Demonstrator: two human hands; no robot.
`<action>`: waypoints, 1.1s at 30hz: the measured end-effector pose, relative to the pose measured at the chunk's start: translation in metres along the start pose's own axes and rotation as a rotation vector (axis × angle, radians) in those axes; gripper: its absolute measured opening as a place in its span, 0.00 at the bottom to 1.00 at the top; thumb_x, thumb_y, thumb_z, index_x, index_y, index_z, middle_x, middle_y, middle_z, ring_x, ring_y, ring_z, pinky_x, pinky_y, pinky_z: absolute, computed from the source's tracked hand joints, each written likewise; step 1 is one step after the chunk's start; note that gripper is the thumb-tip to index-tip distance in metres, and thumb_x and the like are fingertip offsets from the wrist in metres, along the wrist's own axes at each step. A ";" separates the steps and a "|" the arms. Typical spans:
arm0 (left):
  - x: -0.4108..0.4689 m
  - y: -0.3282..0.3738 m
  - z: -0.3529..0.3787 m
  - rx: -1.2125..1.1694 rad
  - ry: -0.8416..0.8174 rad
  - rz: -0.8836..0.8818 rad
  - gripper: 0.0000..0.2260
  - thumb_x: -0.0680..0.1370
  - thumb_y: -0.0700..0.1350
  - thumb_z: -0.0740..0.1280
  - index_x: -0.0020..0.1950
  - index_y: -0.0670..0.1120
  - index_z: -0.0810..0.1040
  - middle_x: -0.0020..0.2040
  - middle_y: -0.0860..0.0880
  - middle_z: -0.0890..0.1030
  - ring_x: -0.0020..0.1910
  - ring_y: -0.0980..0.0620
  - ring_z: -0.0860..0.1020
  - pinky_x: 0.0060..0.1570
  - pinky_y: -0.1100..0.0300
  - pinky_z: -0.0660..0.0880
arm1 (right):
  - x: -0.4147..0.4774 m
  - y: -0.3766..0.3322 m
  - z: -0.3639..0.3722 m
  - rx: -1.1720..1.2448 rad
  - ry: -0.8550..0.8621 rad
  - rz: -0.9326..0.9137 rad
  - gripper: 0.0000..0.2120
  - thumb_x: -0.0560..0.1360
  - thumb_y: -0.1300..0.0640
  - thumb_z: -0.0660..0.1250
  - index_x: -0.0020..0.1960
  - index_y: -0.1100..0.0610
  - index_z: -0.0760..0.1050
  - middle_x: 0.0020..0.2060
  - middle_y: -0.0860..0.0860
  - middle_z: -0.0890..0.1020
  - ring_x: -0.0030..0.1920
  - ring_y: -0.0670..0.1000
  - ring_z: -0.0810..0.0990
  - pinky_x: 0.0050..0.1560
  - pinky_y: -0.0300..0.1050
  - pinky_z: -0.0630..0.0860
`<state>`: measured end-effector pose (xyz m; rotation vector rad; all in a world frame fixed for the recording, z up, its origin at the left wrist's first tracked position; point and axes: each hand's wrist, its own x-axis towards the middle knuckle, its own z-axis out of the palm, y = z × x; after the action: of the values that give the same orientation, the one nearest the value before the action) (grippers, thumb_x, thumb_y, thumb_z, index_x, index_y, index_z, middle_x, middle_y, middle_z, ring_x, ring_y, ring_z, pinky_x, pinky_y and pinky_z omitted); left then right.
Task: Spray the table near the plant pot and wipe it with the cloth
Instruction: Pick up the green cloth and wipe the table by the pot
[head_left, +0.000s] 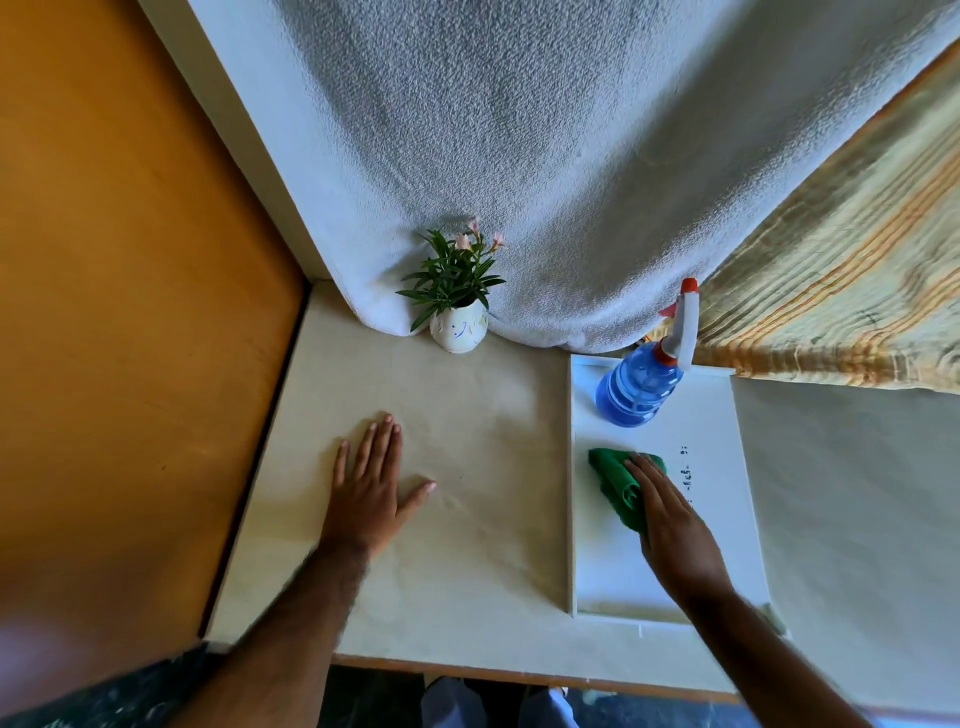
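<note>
1. The left hand (373, 480) lies palm down on the pale table (467, 545), fingers straight and slightly spread, thumb angled out to the right. It holds nothing and only touches the bare surface.
2. The right hand (670, 514) rests on top of the green cloth (615, 480), fingers stretched forward and close together over the fabric. It seems to be pressing down on the cloth rather than gripping it, though the underside of the fingers is hidden, so a light curl around the fabric cannot be ruled out.
3. The cloth is bunched in folds and lies inside the white tray (737, 467) on the right part of the table; its left end sticks out past the fingers.
4. The blue spray bottle (636, 389) with a white and red trigger head stands at the far end of the same tray, beyond the cloth and apart from both hands.
5. The plant pot (460, 327), white with green leaves and small pink flowers, stands at the back of the table against a white draped fabric (545, 156), beyond the left hand and well apart from it.
6. The stretch of table between the pot and the left hand is bare.
</note>
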<state>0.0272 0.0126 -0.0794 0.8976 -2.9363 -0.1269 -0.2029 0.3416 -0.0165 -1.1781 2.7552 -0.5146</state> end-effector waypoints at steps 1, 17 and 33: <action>-0.001 0.000 0.000 0.000 0.012 0.000 0.41 0.79 0.70 0.55 0.82 0.40 0.65 0.82 0.42 0.67 0.80 0.46 0.65 0.76 0.37 0.64 | -0.001 -0.007 -0.006 0.017 0.038 -0.036 0.37 0.67 0.79 0.70 0.74 0.62 0.72 0.74 0.58 0.74 0.71 0.61 0.76 0.63 0.61 0.80; -0.005 0.001 0.007 0.017 0.127 0.025 0.40 0.82 0.69 0.56 0.84 0.41 0.59 0.84 0.43 0.62 0.82 0.44 0.63 0.79 0.37 0.62 | 0.197 -0.148 0.041 -0.094 0.123 -0.708 0.20 0.85 0.60 0.56 0.75 0.63 0.71 0.74 0.62 0.73 0.76 0.61 0.70 0.76 0.58 0.67; -0.003 0.001 0.004 0.012 0.118 0.016 0.40 0.81 0.68 0.59 0.83 0.41 0.60 0.84 0.44 0.62 0.83 0.45 0.62 0.78 0.36 0.63 | 0.215 -0.134 0.081 -0.118 -0.029 -0.855 0.20 0.82 0.64 0.55 0.71 0.65 0.76 0.71 0.62 0.77 0.72 0.62 0.76 0.69 0.60 0.75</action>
<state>0.0288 0.0154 -0.0833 0.8514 -2.8379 -0.0535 -0.2427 0.0793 -0.0375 -2.3484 2.1531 -0.3771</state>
